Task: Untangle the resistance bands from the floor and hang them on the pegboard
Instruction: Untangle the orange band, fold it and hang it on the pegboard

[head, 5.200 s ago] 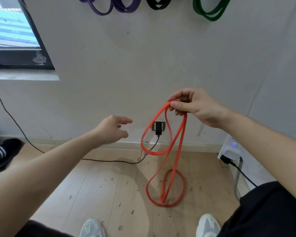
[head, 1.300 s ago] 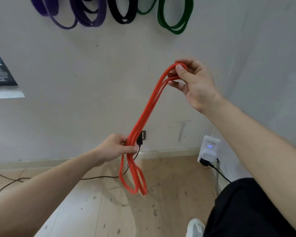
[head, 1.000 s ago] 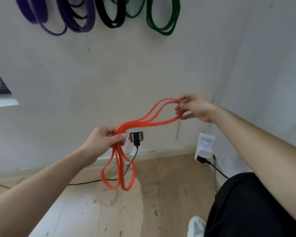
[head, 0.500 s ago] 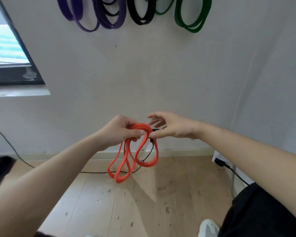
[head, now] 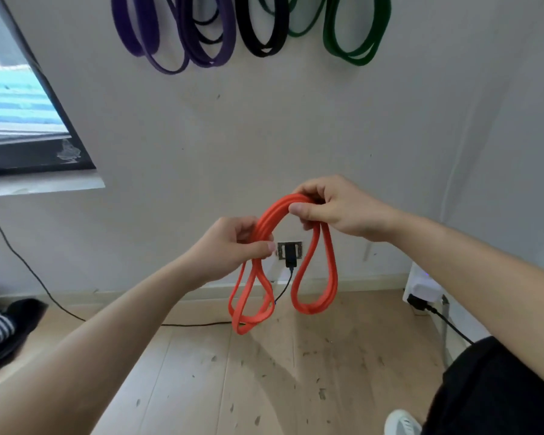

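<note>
Nearest to the camera, at the bottom right corner, were a black garment [head: 496, 400] on the person's leg and the toe of a white shoe [head: 401, 422] on the wooden floor [head: 233, 381], which was spotted with small dark bits. At the left edge of the floor lay a dark cloth with a striped part [head: 4, 328].

Above the floor, both bare forearms reached forward. The left hand [head: 230, 246] had its fingers closed around several strands of the orange resistance band [head: 314, 277], thumb pressed on them. The right hand [head: 336, 208], a little higher and just beside it, pinched the top of the same bundle between thumb and curled fingers. Between the two hands the band made a short arch; below them it hung in loops in the air, one under each hand, not touching the floor.

These loops partly covered the wall socket [head: 291, 249] and its black plug, from which a thin black cable [head: 19, 255] ran along the floor toward the left. At the right edge of the floor stood a white adapter [head: 421, 287] with another black cord.

Farther, high on the white wall [head: 264, 136], hung purple bands [head: 176, 36], a black band [head: 263, 29] and green bands [head: 355, 32]; their pegs were out of view. A dark window frame [head: 38, 164] stood at the left.
</note>
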### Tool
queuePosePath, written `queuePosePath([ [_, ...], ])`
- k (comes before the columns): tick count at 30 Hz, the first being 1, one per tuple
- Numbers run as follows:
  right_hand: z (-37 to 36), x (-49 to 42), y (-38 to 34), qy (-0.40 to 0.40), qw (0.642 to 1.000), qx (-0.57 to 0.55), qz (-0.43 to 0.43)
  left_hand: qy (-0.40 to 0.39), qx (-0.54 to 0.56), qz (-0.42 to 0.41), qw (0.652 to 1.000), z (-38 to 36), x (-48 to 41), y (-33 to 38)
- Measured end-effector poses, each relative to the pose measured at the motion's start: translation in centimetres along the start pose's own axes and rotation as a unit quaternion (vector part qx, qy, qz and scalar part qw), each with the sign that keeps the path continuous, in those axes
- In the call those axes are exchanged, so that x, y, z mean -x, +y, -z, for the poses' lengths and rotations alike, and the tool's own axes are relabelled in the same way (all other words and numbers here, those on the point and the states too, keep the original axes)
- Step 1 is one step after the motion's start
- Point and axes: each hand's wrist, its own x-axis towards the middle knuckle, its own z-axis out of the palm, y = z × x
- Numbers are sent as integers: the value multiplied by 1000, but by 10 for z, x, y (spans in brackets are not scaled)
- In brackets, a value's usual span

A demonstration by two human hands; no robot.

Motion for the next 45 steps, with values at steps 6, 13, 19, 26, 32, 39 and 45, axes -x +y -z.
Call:
queuePosePath([
  [6,23,6,15,32,993,-109,-27,123,107,-48,986,-3,-7,33],
  [13,41,10,-10,112,984,-137,19,141,156,-68,975,-11,-35,93],
  [19,79,7,-52,206,960,-172,77,105,161,-94,977,0,-64,155],
  [26,154,4,-109,263,950,-123,110,89,187,-141,968,25,-95,242],
  [32,227,-14,-149,295,942,-101,125,101,58,-217,969,51,-126,317],
  [39,296,-45,-196,328,936,-14,126,102,-103,-289,946,88,-159,393],
  [45,327,-75,-225,355,918,149,97,147,-194,-302,922,114,-193,426],
])
